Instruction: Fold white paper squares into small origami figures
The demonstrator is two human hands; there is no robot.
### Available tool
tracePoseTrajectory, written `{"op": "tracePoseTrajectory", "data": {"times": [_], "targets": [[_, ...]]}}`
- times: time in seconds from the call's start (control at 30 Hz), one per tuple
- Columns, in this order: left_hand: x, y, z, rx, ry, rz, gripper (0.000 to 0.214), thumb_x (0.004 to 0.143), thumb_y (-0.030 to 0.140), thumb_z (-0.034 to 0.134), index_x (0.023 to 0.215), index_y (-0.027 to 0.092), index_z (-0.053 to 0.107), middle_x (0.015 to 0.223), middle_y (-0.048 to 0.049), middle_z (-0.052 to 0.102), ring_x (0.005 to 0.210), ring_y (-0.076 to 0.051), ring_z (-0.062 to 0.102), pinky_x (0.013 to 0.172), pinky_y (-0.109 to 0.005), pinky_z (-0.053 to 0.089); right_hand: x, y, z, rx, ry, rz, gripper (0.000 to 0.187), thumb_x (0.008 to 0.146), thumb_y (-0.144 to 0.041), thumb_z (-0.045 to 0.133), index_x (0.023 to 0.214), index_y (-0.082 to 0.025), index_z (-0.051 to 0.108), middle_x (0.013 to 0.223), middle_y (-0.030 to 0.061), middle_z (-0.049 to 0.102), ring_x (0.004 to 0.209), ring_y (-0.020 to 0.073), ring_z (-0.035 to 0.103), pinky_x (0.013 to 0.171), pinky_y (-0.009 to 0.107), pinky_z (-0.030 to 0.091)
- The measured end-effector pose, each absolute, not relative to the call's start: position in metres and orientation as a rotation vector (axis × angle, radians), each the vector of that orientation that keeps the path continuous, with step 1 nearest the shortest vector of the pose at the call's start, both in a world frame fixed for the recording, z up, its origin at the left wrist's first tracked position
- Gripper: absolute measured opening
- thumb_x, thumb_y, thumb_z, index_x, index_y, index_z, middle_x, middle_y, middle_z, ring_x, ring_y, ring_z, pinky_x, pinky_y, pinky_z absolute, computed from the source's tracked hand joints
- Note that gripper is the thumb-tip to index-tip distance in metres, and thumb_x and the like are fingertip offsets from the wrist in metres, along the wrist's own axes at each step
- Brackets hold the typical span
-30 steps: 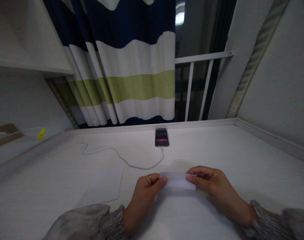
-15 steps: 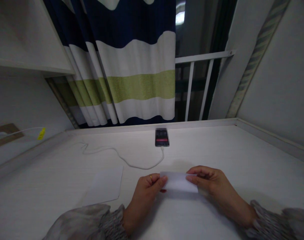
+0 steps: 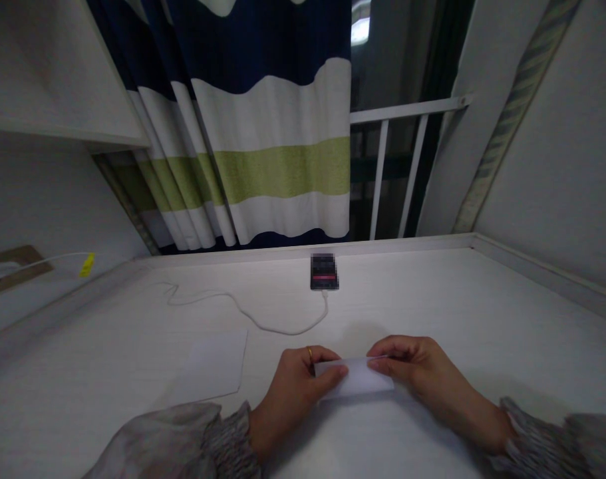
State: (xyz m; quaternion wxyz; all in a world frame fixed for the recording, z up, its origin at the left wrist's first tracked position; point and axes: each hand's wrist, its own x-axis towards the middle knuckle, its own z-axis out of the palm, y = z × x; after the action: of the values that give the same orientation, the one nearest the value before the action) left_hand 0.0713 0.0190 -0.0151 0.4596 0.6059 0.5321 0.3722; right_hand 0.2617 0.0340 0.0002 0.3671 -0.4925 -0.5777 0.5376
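A small white strip of paper (image 3: 358, 380), seemingly folded, is held between both hands just above the white tabletop (image 3: 407, 299). My left hand (image 3: 305, 382), with a ring on one finger, is closed on the paper's left part, thumb on the near face and fingers behind. At the upper right edge, my right hand (image 3: 412, 362) pinches the paper between thumb and fingertips. A larger sheet of white paper (image 3: 215, 364) lies flat on the table, left of my left hand.
A phone (image 3: 324, 271) with a blurred screen lies by the table's back edge. Its white cable (image 3: 277, 330) curves left across the table. Behind stand a striped curtain (image 3: 283, 166) and a white railing (image 3: 410, 112). A wall socket (image 3: 18, 266) is at the left.
My left thumb has slid right along the paper and the left fingers have moved behind its top edge. The paper has dropped slightly and its face has tilted. The right hand keeps its pinch.
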Motion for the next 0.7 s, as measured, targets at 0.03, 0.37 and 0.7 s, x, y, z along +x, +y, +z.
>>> {"op": "tracePoseTrajectory", "data": {"times": [0.03,0.37,0.7], "targets": [[0.072,0.019,-0.014,1.505,1.326,0.9,0.024,0.065,0.035,0.063,0.073,0.012,0.068,0.064,-0.0024,0.062,0.054,-0.01,0.049,0.05,-0.021,0.035,0.261,0.034,0.001,-1.273,-1.505,1.371,0.008,0.06,-0.024,0.066,0.061,-0.016,0.065,0.054,-0.003,0.06,0.05,0.0084,0.049,0.049,0.021,0.038],[0.069,0.017,-0.011,1.86,1.358,0.964,0.017,0.074,0.028,0.057,0.074,0.016,0.069,0.066,-0.0018,0.069,0.059,-0.012,0.06,0.055,-0.02,0.045,0.265,0.035,0.0,-1.208,-1.86,1.039,0.01,0.072,-0.025,0.059,0.069,-0.018,0.065,0.068,0.0005,0.066,0.065,0.0136,0.059,0.062,0.025,0.046],[0.059,0.012,-0.007,3.02,0.79,1.205,0.011,0.079,0.01,0.051,0.077,0.013,0.062,0.075,-0.0026,0.068,0.06,-0.01,0.059,0.054,-0.022,0.047,0.278,0.027,-0.005,-0.46,-2.39,0.144,0.018,0.081,-0.004,0.043,0.086,-0.015,0.056,0.083,0.0065,0.062,0.078,0.0148,0.054,0.068,0.032,0.046]]}}
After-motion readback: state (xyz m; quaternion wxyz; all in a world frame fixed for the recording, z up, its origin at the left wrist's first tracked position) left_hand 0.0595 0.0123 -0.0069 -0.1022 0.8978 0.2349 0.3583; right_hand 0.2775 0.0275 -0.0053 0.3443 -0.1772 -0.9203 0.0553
